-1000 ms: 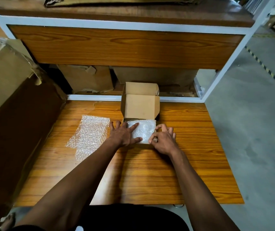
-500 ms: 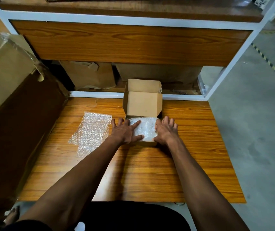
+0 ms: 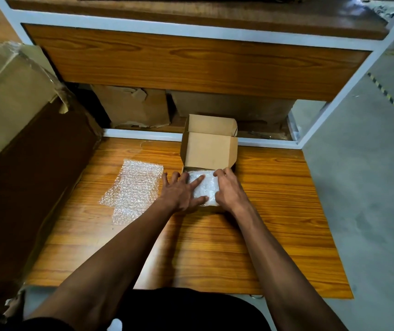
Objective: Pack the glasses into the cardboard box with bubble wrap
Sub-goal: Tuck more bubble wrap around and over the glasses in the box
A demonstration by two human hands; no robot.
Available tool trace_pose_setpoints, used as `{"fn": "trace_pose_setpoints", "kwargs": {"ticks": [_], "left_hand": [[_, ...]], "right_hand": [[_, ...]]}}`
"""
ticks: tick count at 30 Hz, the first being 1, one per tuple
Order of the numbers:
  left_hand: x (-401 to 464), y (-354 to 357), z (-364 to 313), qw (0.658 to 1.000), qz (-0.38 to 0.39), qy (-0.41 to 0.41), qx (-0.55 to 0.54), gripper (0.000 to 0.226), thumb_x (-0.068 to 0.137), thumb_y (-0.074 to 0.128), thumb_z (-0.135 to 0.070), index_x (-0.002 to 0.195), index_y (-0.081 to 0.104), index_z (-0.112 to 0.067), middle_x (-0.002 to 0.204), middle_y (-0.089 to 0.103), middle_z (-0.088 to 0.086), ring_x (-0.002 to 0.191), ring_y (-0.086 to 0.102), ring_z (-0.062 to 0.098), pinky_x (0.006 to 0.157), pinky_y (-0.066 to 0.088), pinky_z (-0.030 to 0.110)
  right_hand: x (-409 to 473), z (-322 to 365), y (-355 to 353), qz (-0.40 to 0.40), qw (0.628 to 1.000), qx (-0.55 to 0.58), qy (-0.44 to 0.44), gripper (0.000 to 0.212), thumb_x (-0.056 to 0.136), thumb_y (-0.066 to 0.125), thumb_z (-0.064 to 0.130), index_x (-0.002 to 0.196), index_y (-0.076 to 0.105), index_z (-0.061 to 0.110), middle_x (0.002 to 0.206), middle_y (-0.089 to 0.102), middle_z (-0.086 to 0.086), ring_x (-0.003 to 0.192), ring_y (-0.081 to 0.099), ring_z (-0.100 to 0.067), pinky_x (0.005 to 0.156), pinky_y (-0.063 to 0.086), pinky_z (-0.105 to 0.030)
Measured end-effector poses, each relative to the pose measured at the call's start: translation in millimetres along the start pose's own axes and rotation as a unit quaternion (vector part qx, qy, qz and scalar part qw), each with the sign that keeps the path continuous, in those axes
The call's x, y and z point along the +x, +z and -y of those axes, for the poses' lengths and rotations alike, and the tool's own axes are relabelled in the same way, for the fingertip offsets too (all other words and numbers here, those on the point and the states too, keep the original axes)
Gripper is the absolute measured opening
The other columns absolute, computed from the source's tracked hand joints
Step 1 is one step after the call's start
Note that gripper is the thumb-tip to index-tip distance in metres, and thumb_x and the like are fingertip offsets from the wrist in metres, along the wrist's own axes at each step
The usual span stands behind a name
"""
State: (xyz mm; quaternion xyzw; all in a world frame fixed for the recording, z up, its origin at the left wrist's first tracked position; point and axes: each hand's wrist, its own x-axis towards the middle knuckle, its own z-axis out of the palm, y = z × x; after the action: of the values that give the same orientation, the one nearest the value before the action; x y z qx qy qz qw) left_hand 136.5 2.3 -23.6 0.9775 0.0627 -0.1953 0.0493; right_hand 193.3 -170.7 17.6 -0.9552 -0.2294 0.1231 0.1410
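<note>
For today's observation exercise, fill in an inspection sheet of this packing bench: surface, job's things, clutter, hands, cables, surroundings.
Surface: wooden table, wood-grain top.
Job's things: open box, lid flap upright; bubble wrap bundle inside it; glasses not visible.
Clutter: spare bubble wrap sheet lying flat left of the box.
Hands: left hand flat, fingers spread on the bundle; right hand at the bundle's right edge, grip unclear.
Cables: nothing seen.
Surroundings: shelf above, cartons behind, big carton at left, concrete floor at right.
</note>
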Motion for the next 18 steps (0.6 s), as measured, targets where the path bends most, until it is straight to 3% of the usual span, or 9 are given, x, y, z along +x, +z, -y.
{"fn": "trace_pose_setpoints", "kwargs": {"ticks": [6,11,14,18], "left_hand": [[-1.9,-0.3,1.1,1.0,-0.01,0.003,-0.002,0.089,0.087,0.019,-0.095,0.163,-0.004,-0.056,0.173,0.019,0.008,0.155,0.018,0.042,0.12,0.002,0.073],[-3.0,3.3,1.7,1.0,-0.019,0.009,0.003,0.087,0.088,0.019,-0.093,0.163,-0.005,-0.055,0.173,0.017,0.008,0.155,0.018,0.043,0.119,0.002,0.074],[-3.0,3.9,3.8,1.0,-0.017,0.009,0.004,0.088,0.088,0.019,-0.093,0.163,-0.005,-0.055,0.175,0.015,0.007,0.156,0.017,0.043,0.12,0.001,0.074],[-1.2,6.1,6.2,1.0,-0.019,0.009,-0.011,0.09,0.085,0.016,-0.097,0.162,-0.005,-0.057,0.175,0.014,0.005,0.155,0.017,0.042,0.12,0.001,0.073]], "right_hand": [[1.6,14.9,21.9,0.03,0.998,-0.037,0.052,0.082,0.093,0.073,0.002,0.159,0.024,-0.003,0.154,0.035,-0.02,0.13,0.052,-0.031,0.101,0.05,-0.032],[7.2,26.6,28.6,0.048,0.989,-0.094,0.103,0.096,0.093,0.078,0.023,0.16,0.016,-0.007,0.154,0.034,-0.025,0.135,0.046,-0.032,0.108,0.048,-0.034],[10.1,28.5,33.1,0.045,0.977,-0.17,0.118,0.096,0.093,0.074,0.044,0.16,0.022,0.0,0.154,0.039,-0.02,0.13,0.041,-0.031,0.105,0.04,-0.039],[13.7,20.1,27.0,0.06,0.97,-0.202,0.119,0.085,0.089,0.075,0.045,0.156,0.034,0.012,0.148,0.048,-0.01,0.125,0.039,-0.03,0.098,0.035,-0.04]]}}
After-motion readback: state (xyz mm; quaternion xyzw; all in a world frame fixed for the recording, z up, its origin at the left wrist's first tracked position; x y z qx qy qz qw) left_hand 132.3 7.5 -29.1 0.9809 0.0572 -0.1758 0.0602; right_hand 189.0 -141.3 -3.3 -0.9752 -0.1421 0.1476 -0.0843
